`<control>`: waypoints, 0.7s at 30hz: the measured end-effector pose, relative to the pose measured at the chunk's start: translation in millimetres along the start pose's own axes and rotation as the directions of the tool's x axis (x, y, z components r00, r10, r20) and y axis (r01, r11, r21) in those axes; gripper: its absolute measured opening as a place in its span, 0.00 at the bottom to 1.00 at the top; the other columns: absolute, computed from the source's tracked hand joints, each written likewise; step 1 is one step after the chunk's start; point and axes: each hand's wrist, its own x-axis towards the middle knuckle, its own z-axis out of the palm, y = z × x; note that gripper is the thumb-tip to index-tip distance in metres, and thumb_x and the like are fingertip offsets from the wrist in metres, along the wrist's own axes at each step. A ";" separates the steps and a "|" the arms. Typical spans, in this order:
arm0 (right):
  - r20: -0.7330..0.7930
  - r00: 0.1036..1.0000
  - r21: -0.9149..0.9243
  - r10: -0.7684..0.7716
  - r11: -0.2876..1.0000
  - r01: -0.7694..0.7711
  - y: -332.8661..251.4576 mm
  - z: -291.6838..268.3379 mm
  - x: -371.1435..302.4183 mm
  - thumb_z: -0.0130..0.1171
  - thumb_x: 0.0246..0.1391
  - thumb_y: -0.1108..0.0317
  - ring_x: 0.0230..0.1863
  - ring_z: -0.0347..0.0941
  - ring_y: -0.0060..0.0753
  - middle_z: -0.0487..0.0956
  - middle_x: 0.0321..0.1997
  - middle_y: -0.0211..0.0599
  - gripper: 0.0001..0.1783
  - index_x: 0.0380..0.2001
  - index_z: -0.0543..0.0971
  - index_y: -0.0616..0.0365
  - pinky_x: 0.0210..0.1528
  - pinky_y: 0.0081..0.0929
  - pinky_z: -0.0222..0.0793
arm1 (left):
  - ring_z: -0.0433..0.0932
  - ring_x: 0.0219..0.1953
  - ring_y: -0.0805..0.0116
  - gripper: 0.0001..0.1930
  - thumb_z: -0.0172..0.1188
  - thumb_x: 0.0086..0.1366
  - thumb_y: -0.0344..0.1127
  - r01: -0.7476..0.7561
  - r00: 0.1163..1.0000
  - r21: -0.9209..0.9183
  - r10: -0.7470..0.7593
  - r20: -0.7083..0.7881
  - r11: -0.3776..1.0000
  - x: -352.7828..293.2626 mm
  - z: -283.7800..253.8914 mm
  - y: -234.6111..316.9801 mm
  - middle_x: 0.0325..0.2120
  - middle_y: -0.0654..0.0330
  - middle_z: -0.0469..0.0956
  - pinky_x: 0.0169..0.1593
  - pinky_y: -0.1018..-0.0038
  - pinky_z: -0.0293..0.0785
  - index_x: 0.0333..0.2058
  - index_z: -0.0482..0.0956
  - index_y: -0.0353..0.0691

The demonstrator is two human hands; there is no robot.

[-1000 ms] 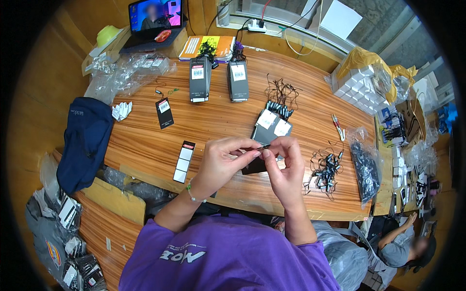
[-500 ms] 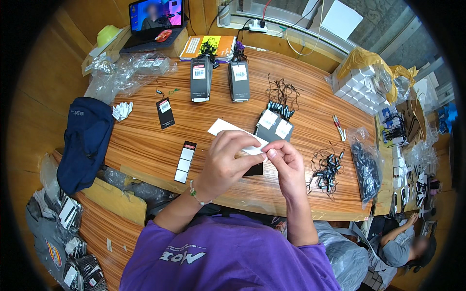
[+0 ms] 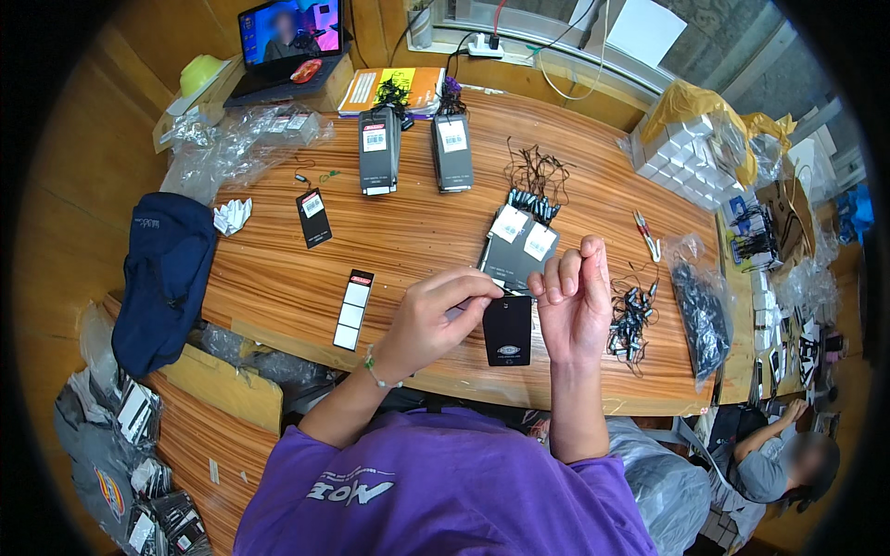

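My left hand [image 3: 443,310] pinches at the top edge of a black hang tag [image 3: 508,334], thumb and forefinger together. The tag has a small pale logo near its bottom. To its right my right hand [image 3: 577,301] is raised, fingers curled and tips close together; anything thin between them is too small to make out. Just beyond the hands lie dark grey tags with white labels [image 3: 512,225], their black cords [image 3: 538,171] spread behind them. A black strip with white stickers [image 3: 352,310] lies left of my left hand.
Two stacks of corded tags [image 3: 378,153] stand at the back, beside a single tag [image 3: 313,218]. On the right are loose black cords [image 3: 632,320], red-handled snips [image 3: 646,236] and a bag of cords [image 3: 697,310]. A navy pouch [image 3: 167,278] lies left. Another person [image 3: 774,463] sits lower right.
The white strip at my left hand is no longer visible, and the black tag now shows fully between my hands. My right hand has moved up and right, away from my left.
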 end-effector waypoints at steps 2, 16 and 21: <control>-0.018 1.000 0.032 0.014 0.999 -0.013 1.9 3.3 -0.1 0.39 0.61 0.62 0.18 0.61 0.27 0.64 0.15 0.30 0.07 0.34 0.63 0.52 0.28 0.29 0.62 | 0.76 0.33 0.65 0.10 0.60 0.50 0.22 0.077 0.997 -0.071 -0.077 0.004 0.995 1.4 3.0 2.7 0.29 0.58 0.75 0.35 0.76 0.73 0.33 0.74 0.36; 0.092 0.993 0.194 0.071 0.977 -0.088 7.8 4.8 -4.9 0.40 0.61 0.62 0.18 0.60 0.24 0.64 0.16 0.28 0.06 0.35 0.63 0.51 0.28 0.28 0.61 | 0.74 0.36 0.71 0.08 0.61 0.45 0.17 0.217 0.969 -0.199 -0.235 -0.073 0.956 -1.9 13.3 -4.2 0.30 0.58 0.73 0.38 0.79 0.71 0.26 0.76 0.34; 0.006 1.000 0.164 0.029 0.986 -0.029 21.8 11.0 -4.8 0.41 0.60 0.63 0.22 0.61 0.26 0.65 0.19 0.30 0.06 0.35 0.64 0.52 0.38 0.30 0.60 | 0.75 0.35 0.63 0.08 0.62 0.47 0.23 0.071 0.982 0.005 -0.069 -0.175 0.997 -1.5 24.3 -8.0 0.31 0.57 0.74 0.38 0.74 0.71 0.28 0.75 0.34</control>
